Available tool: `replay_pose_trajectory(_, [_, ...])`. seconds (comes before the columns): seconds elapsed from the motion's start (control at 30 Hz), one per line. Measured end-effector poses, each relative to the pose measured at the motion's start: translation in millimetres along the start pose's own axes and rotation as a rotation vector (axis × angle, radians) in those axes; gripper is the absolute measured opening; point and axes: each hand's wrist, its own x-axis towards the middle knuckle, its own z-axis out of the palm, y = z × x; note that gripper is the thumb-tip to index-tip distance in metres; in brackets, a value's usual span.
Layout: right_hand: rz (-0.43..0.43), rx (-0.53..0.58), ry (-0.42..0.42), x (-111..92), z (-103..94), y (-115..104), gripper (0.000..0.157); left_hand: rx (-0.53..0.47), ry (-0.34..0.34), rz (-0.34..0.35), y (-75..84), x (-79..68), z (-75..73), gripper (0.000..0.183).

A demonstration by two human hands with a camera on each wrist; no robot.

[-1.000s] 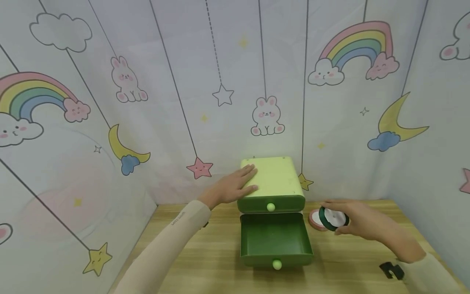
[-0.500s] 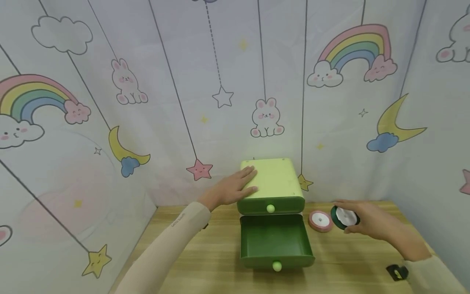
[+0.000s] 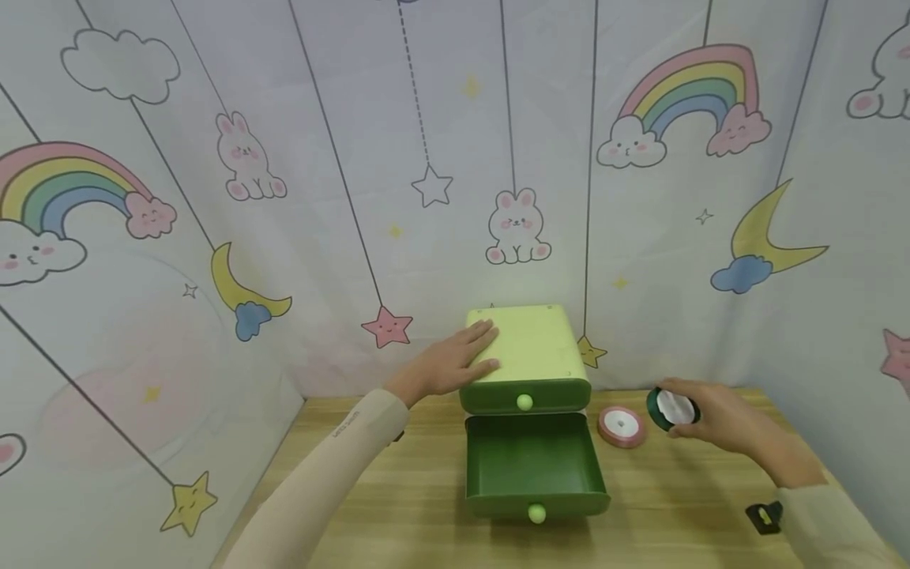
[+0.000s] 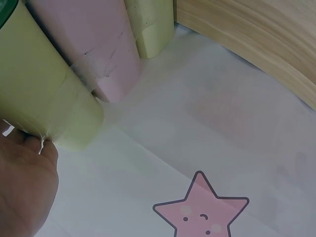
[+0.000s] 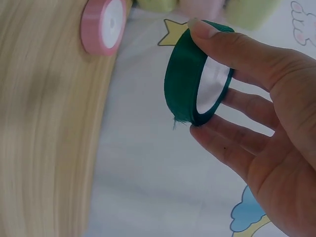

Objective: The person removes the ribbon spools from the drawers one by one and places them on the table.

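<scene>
My left hand (image 3: 448, 363) rests with straight fingers on the pale yellow-green top of a small drawer cabinet (image 3: 529, 344). In the left wrist view that hand (image 4: 24, 182) touches the cabinet's yellow side (image 4: 49, 94). The cabinet's lower dark green drawer (image 3: 536, 458) is pulled out and bare inside; the upper drawer front (image 3: 490, 395) is flush. My right hand (image 3: 732, 419) grips a roll of dark green ribbon (image 5: 185, 74) by its edge, thumb on one side and fingers on the other. A pink ribbon roll (image 3: 611, 435) lies flat on the table between cabinet and right hand.
The wooden table (image 3: 398, 506) ends against a white cloth backdrop (image 3: 334, 237) printed with stars, rabbits and rainbows. A pink middle section (image 4: 94, 44) of the cabinet shows from the side. A small black object (image 3: 765, 518) sits by the right sleeve.
My right hand has moved right and a little upward with the green ribbon roll, away from the pink roll, which now shows whole. My left hand has stayed on the cabinet top.
</scene>
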Motion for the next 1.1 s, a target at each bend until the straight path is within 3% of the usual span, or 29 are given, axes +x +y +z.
replay_pose_trajectory(0.4, [0.078,0.005,-0.068,4.5,22.0,21.5,0.068,-0.004,-0.002,-0.004,-0.5,-0.5,0.5,0.085])
replay_pose_trajectory(0.8, [0.077,0.006,-0.123,8.5,41.4,51.1,0.068,0.000,-0.005,-0.003,-0.3,-0.3,-0.5,0.086])
replay_pose_trajectory(1.1, [0.157,0.050,-0.220,12.4,52.6,64.5,0.071,-0.003,-0.005,-0.006,-0.1,-0.6,-1.0,0.085])
